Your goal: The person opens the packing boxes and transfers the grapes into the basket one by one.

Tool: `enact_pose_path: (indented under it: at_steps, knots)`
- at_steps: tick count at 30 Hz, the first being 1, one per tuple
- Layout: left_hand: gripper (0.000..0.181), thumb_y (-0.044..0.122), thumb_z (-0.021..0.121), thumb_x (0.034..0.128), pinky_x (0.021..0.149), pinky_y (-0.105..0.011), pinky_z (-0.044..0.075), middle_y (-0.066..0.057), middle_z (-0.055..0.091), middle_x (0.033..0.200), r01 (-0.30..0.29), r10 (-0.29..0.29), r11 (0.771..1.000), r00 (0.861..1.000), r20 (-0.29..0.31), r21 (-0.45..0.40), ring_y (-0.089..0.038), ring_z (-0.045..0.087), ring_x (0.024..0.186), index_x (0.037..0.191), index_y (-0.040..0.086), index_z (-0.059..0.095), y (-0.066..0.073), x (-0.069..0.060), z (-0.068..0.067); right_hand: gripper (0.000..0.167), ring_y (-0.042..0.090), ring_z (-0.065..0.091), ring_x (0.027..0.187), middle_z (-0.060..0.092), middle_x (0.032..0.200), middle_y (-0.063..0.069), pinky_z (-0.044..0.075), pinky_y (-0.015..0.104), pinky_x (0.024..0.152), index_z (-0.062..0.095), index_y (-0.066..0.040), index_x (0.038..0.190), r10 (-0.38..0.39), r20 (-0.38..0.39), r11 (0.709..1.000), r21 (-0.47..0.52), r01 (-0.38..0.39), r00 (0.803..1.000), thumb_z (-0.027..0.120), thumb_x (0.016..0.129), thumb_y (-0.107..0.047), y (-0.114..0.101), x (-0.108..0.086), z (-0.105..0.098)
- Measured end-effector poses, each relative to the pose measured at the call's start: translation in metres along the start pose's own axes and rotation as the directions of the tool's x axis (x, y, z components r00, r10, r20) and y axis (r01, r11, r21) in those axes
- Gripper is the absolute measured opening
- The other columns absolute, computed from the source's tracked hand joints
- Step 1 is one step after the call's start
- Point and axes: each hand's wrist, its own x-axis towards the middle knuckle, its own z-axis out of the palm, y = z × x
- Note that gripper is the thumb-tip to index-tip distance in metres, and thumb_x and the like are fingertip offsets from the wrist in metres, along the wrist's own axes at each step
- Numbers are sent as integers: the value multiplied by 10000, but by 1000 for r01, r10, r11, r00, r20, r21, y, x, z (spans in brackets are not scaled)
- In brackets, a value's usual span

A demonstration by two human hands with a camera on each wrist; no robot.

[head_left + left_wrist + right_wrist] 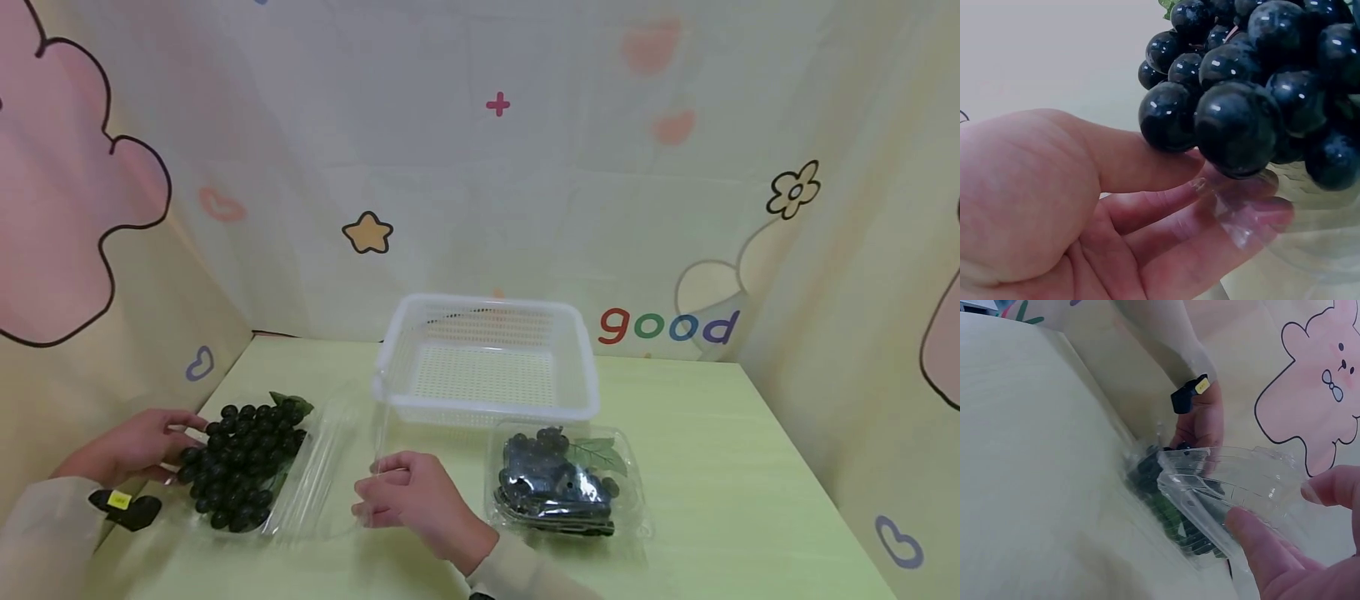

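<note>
A bunch of dark grapes [240, 467] with a green leaf lies in a clear plastic clamshell box [1197, 550] at the left of the table. My left hand [146, 446] is at the box's left side, and in the left wrist view its thumb and fingers [1185, 250] pinch the rim just under the grapes. The box's hinged clear lid [1241, 481] stands raised to the right of the grapes. My right hand [423, 504] holds the lid's free edge between thumb and fingers.
A second clear clamshell box [633, 500] holding dark grapes [555, 479] and a leaf sits right of my right hand. Behind it stands a white plastic basket [487, 412] with a slotted bottom. Printed cloth [487, 208] hangs around the table's back and sides.
</note>
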Motion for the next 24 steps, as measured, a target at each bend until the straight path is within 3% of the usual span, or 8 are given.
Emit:
enact_pose_path:
  at_steps: [7, 21, 24]
  knots:
    - [471, 0, 442, 1030, 665, -427, 588, -188, 685, 1194, -4, 4, 1000, 1000, 18, -2, -239, 668, 838, 1462, -152, 333, -3, -5, -1, 401, 247, 779, 886, 736, 1171, 241, 636, 369, 792, 566, 78, 1234, 24, 36, 998, 57, -26, 999, 726, 901, -79, 17, -9, -1]
    - [486, 64, 444, 1057, 634, -383, 566, -156, 672, 1215, -3, 3, 1000, 1000, 24, -16, -120, 419, 608, 1488, -128, 326, -11, -7, -1, 292, 289, 773, 961, 720, 1185, 276, 633, 342, 792, 583, 68, 1165, 85, 28, 990, 107, -88, 996, 693, 906, -12, 39, -19, -5]
    - [490, 69, 450, 1058, 629, -377, 561, -140, 672, 1205, -1, 2, 1000, 1000, 29, -20, -119, 433, 609, 1490, -125, 323, -10, -6, 0, 296, 291, 772, 956, 713, 1189, 289, 633, 335, 779, 577, 84, 1166, 74, 19, 991, 112, -76, 997, 685, 907, -9, 41, -20, -5]
